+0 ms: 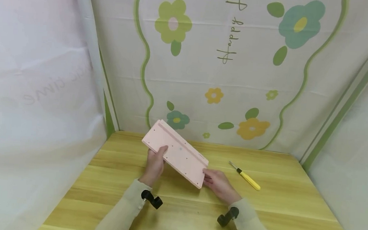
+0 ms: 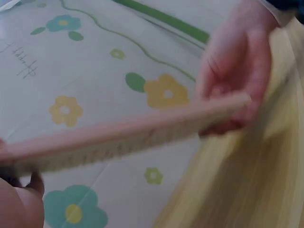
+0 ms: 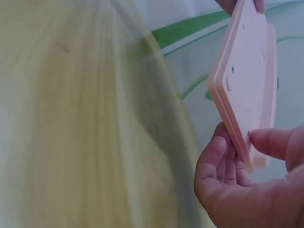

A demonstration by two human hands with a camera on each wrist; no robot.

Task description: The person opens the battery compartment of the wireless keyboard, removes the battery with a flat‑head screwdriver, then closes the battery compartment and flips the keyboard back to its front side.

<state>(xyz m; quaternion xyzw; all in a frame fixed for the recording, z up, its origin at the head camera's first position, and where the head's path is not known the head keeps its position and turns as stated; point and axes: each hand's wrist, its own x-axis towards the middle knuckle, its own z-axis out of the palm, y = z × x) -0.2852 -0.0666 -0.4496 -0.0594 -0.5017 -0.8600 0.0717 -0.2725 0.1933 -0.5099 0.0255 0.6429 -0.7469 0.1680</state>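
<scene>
Flowered cloth (image 1: pixel 186 71) rises behind the far edge of the wood-grain bench (image 1: pixel 180 218); left hand (image 1: pixel 154 166) and right hand (image 1: pixel 221 186) pinch a pink panel (image 1: pixel 176 155).

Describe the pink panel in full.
The pink panel is a thin, rectangular, plastic-looking piece with rounded corners, small dark holes and a raised strip along one long edge. It is tilted above the wooden table, holed face toward the head camera. The left hand grips its lower long edge, the right hand its right end.
</scene>
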